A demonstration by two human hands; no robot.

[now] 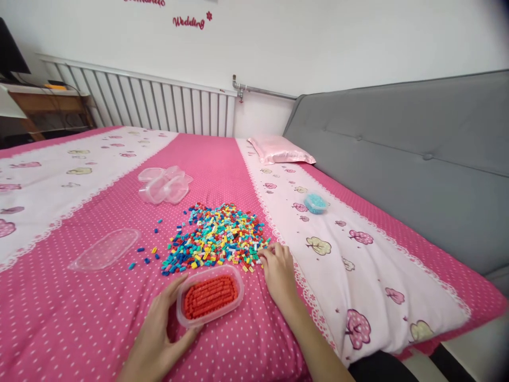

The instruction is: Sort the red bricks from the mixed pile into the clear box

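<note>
A clear plastic container [240, 298] holds red building bricks [210, 297] set in neat rows. My left hand [165, 323] grips its left end, with the thumb along the near side and the fingers at the far left corner. Just beyond lies a wide heap of small bricks [218, 233] in blue, teal, yellow, red, green and white. At the heap's right edge is my right hand [277, 268], its fingers bent down and drawn together among the bricks. Whatever is between those fingertips is too small to make out.
Several clear containers [165, 185] stand behind the heap, and a clear lid [105, 249] lies to the left. A container of light blue pieces [315, 203] sits at the right. Loose bricks [147, 260] are scattered left of the heap. A pink pillow [280, 149] rests near the grey headboard [397, 122].
</note>
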